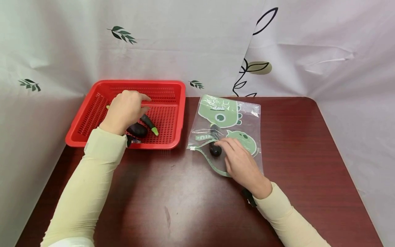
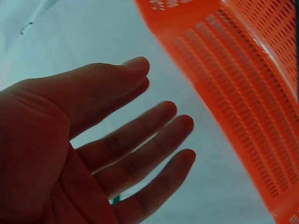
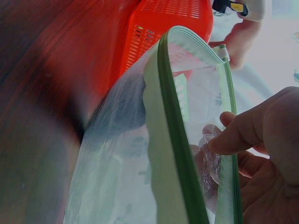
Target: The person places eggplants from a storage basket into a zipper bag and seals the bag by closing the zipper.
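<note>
Over the red basket (image 1: 177, 139) hovers my left hand (image 1: 126, 109), its fingers loosely extended and holding nothing, as the left wrist view also shows. Several dark eggplants lie in that basket, among them a rounded one (image 1: 138, 130) and a slim one with a green tip (image 1: 150, 125). My right hand (image 1: 242, 163) pinches the film at the mouth of a clear zip bag (image 1: 228, 103) with green cartoon prints. The bag's mouth gapes toward me, its green zip strip (image 3: 175, 126) bowed apart. One dark eggplant (image 1: 215, 151) lies inside the bag.
The basket and bag stand side by side on a dark reddish wooden table (image 1: 308, 154). White cloth (image 1: 172, 41) with leaf prints hangs behind and at both sides. A white slider (image 1: 192, 148) sits at the left end of the zip.
</note>
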The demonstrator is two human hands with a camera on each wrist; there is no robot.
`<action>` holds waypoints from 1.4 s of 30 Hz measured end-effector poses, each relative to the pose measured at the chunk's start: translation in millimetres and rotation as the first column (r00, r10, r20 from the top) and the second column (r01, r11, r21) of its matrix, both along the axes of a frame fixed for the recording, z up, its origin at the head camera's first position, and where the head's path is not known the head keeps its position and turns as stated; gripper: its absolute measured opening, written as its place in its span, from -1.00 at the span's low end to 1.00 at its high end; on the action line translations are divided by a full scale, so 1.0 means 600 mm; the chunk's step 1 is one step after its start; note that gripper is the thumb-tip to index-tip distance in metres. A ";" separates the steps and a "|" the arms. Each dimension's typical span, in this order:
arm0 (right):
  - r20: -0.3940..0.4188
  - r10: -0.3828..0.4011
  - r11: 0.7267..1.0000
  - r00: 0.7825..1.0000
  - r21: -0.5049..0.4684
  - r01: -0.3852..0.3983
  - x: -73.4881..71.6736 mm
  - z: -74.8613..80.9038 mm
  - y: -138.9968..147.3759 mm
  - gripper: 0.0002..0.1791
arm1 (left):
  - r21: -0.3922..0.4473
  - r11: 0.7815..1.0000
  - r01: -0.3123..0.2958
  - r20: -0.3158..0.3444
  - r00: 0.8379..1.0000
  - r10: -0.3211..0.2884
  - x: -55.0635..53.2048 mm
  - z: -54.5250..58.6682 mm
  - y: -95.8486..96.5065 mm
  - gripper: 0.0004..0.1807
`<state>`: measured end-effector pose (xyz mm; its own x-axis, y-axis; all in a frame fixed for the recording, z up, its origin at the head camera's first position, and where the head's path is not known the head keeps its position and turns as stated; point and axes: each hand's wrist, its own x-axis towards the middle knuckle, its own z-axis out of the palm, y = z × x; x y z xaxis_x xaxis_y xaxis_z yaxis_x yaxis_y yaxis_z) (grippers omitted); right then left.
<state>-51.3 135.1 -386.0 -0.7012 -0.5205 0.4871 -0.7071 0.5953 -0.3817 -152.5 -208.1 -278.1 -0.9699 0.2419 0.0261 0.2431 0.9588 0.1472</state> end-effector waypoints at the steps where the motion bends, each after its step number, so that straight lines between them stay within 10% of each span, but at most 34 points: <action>1: 0.000 0.001 1.000 1.000 0.000 -0.001 0.000 -0.001 0.000 -0.50 | -0.001 1.000 -0.002 0.015 1.000 0.002 -0.005 -0.001 -0.003 -0.69; 25: 0.002 0.005 1.000 1.000 0.000 -0.005 -0.002 -0.005 -0.002 -0.50 | -0.137 0.990 0.024 0.297 0.955 0.018 -0.098 -0.054 -0.074 -0.57; 42: 0.009 0.002 1.000 1.000 0.000 -0.002 -0.002 -0.003 -0.001 -0.50 | -0.204 0.976 0.070 0.361 0.932 0.009 -0.119 -0.089 -0.104 -0.50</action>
